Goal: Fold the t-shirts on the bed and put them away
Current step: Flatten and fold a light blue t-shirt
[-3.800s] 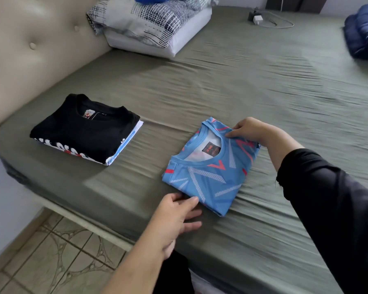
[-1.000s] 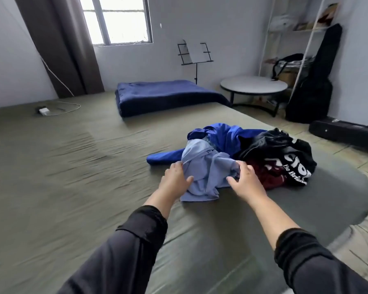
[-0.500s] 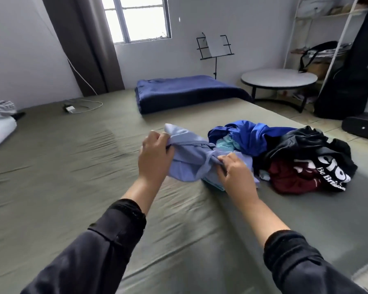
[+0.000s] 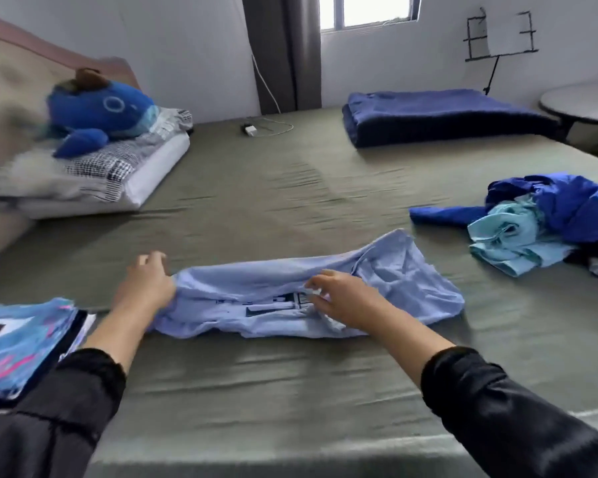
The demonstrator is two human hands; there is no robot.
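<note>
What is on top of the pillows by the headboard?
A blue plush toy lies on the patterned pillow, which rests on a white pillow. What is beneath them is covered.

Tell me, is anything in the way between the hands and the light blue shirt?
No. Both the left hand and right hand already grip the light blue shirt lying crumpled on the bed; nothing sits between them.

Your bed (image 4: 256, 188) wears an olive sheet, rumpled across mid-frame. On it lie a light blue t-shirt (image 4: 325, 288) at centre, a heap of unfolded shirts (image 4: 546, 219) at right, a folded stack (image 4: 18, 343) at lower left, pillows (image 4: 111, 181) upper left, a navy blanket (image 4: 439, 115) upper right, and a charger (image 4: 249, 129).
</note>
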